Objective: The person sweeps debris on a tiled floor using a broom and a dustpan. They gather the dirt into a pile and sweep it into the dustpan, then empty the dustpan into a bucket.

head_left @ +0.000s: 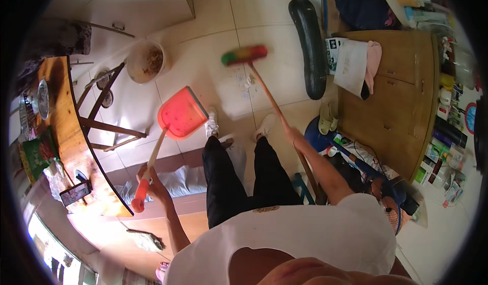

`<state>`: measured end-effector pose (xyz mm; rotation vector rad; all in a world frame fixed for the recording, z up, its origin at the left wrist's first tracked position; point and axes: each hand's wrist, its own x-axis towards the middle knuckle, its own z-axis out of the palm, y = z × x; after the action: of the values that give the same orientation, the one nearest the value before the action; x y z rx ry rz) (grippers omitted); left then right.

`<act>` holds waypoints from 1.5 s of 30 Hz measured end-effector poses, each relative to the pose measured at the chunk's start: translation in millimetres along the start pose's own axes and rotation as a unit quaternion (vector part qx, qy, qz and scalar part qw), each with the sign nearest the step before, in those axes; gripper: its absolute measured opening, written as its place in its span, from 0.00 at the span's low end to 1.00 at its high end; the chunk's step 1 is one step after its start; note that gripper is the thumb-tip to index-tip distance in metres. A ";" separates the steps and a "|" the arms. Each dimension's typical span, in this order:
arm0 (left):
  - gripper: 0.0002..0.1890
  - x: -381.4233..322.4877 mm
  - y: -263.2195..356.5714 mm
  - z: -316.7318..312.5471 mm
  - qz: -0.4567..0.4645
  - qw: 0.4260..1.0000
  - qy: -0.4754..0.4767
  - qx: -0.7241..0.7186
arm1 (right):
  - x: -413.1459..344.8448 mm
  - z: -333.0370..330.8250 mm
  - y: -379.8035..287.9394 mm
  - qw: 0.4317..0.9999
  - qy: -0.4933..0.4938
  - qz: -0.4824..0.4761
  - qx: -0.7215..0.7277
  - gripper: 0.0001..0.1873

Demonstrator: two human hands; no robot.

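My left hand [153,184] grips the handle of a red dustpan [182,113], whose pan is held to the left of my feet with its grey lip towards the right. My right hand [297,138] is closed around the wooden handle of a broom [244,55] with green, yellow and red bristles. The broom head, slightly blurred, is over the tiled floor, and small pale scraps of litter [248,82] lie just below it. Whether the dustpan touches the floor I cannot tell.
A bin with waste [133,62] stands upper left, by a wooden folding table [74,106]. A large dark green gourd-shaped object [310,48] lies right of the broom, near a wooden cabinet [396,94], green shoes [326,118] and a blue fan [392,188].
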<state>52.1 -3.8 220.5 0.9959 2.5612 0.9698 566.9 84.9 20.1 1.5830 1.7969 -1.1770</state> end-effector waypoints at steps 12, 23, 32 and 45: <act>0.06 -8.2 10.5 -25.9 -0.021 0.999 0.030 -0.039 | -77.2 -44.9 -74.3 0.991 -0.056 -0.104 -0.069 0.38; 0.07 -39.0 55.1 -56.3 0.029 0.992 0.120 0.027 | -0.8 -86.4 -18.8 0.974 -0.157 -0.026 -0.162 0.37; 0.06 6.2 41.4 -27.0 0.002 0.998 0.067 -0.018 | -62.3 -170.8 8.5 0.927 -0.175 0.094 -0.319 0.39; 0.07 3.1 22.7 -18.9 0.039 0.997 0.025 -0.068 | -1.2 -187.3 34.7 0.873 -0.117 -0.016 -0.473 0.35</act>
<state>53.6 1.4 249.8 1.0537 2.4728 1.1882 635.5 238.8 108.8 0.7855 1.7923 -0.3222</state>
